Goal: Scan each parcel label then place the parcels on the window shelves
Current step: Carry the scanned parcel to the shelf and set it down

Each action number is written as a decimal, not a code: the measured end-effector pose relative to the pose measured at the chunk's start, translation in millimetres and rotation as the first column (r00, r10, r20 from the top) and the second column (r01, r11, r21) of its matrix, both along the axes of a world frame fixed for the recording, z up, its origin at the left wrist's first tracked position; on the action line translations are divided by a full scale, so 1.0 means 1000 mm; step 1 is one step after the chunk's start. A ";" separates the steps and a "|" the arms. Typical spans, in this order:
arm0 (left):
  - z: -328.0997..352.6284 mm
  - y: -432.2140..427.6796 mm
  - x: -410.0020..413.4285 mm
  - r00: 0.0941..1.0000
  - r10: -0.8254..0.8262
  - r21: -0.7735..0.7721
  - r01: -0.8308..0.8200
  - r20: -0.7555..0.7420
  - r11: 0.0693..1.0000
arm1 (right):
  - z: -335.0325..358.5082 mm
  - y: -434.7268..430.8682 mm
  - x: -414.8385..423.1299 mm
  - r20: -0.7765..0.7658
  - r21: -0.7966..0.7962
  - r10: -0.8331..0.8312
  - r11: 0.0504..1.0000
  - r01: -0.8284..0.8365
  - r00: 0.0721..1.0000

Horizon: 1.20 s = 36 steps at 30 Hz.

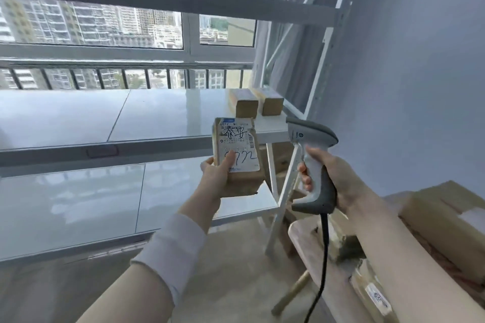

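Observation:
My left hand [217, 178] grips a small brown parcel [237, 157] from below, thumb pressed on its white label, which faces me with handwritten marks. To its right my right hand [330, 178] holds a grey handheld barcode scanner [312, 160] by the handle; its head sits level with the parcel's top, and a black cable hangs down. Two small brown parcels [256, 103] stand side by side at the right end of the upper white shelf [157, 118] by the window.
A lower white shelf [78, 204] lies beneath the upper one, carried by a white metal rack post [286, 191]. A wooden stool [309, 249] with more parcels and a large cardboard box [443, 212] sit at lower right. A grey wall rises on the right.

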<state>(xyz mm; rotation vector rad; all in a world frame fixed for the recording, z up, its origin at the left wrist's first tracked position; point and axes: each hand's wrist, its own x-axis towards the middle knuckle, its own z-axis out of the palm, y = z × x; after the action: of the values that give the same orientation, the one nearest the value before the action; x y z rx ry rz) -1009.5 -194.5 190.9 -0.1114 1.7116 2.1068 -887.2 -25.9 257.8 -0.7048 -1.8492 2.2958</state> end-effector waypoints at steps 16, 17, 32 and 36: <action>-0.038 0.045 -0.276 0.982 0.157 -0.080 -0.149 0.107 0.986 | -0.018 0.056 -0.269 0.035 -0.019 0.092 0.996 -0.091 0.995; -0.038 0.046 -0.289 0.979 0.179 -0.093 -0.170 0.099 0.981 | -0.018 0.055 -0.283 0.030 -0.019 0.091 0.996 -0.090 0.995; -0.146 0.078 -0.404 0.962 0.205 -0.257 -0.154 0.183 0.954 | -0.026 0.054 -0.406 0.063 -0.071 0.161 0.985 -0.157 0.985; -0.150 0.080 -0.407 0.962 0.209 -0.286 -0.152 0.178 0.946 | -0.027 0.059 -0.416 0.055 -0.081 0.204 0.977 -0.200 0.977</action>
<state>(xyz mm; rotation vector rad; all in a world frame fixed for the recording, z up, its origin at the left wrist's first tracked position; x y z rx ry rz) -1416.1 -114.3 41.2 -0.5688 1.9110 1.8918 -1303.3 32.8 230.5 -0.6322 -1.9548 2.5073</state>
